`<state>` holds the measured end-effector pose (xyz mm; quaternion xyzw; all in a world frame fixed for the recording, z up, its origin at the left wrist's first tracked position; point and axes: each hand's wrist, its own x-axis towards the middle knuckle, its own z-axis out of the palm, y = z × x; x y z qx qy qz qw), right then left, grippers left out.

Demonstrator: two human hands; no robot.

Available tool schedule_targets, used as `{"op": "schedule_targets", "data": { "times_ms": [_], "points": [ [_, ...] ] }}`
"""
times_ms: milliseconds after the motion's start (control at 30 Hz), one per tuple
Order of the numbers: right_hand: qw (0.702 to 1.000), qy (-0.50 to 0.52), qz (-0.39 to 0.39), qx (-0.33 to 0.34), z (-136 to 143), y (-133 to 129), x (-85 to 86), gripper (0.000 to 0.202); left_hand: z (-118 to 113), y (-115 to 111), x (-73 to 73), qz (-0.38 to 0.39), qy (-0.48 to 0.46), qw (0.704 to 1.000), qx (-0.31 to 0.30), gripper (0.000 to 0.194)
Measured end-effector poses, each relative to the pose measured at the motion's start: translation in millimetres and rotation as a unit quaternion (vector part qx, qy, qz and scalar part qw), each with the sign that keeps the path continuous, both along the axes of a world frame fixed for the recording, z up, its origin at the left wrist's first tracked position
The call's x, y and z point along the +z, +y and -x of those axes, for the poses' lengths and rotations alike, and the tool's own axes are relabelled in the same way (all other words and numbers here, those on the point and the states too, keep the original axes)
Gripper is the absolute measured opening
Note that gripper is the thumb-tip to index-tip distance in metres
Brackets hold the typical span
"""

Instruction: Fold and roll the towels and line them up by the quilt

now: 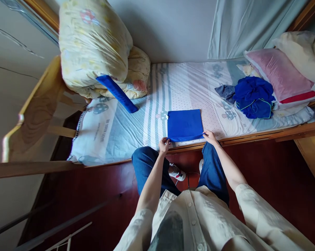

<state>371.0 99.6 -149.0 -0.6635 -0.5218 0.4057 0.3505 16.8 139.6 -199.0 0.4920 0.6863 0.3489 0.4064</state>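
A blue cloth [185, 123], folded into a flat, near-square piece with a small white tag at its left edge, lies on the bed by the front edge. My left hand [164, 145] pinches its near left corner. At the near right corner, the fingers of my right hand [210, 136] are closed on the same cloth. The near edge looks slightly raised or turned between my hands. To the left, a blue cloth folded into a long narrow strip [118, 94] leans against a bundled quilt. A crumpled blue garment with green trim [254, 97] lies to the right.
The bed sheet [113, 139] has stripes and mushroom prints. A big yellow quilt [94, 45] is piled at the left end by a wooden bed end [37, 111]. Pink pillow [280, 71] and grey cloth [225, 92] lie right. A pale curtain [236, 28] hangs behind.
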Motion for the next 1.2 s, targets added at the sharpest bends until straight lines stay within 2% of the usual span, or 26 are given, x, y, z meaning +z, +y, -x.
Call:
{"op": "schedule_targets", "data": {
  "times_ms": [167, 233, 333, 467, 800, 1000, 1200],
  "points": [
    [0.999, 0.009, 0.052, 0.008, -7, 8, -19.2, 0.019, -2, 7, -16.6, 0.019, 0.003, 0.999, 0.038, 0.023],
    [0.997, 0.011, 0.071, 0.027, -8, 10, -23.6, 0.027, -3, 9, -19.3, 0.028, 0.013, 0.998, 0.049, 0.021],
    [0.995, 0.003, 0.098, 0.034, -7, 12, -28.0, 0.040, -4, 9, -19.3, 0.039, 0.032, 0.997, 0.058, 0.018],
    [0.990, -0.064, 0.122, 0.007, -6, 14, -29.6, 0.031, -3, 9, -12.6, 0.050, 0.058, 0.995, 0.062, 0.014],
    [0.978, -0.159, 0.134, 0.001, 1, 1, -4.8, 0.016, -5, -5, 9.4, 0.059, 0.093, 0.992, 0.064, 0.005],
    [0.963, -0.211, 0.165, -0.008, 9, 3, 5.8, 0.012, -2, -8, 10.3, 0.065, 0.110, 0.990, 0.061, 0.006],
    [0.946, -0.255, 0.197, -0.014, 15, 5, 13.7, 0.015, -6, -6, 6.6, 0.078, 0.126, 0.987, 0.066, 0.007]
  ]
}}
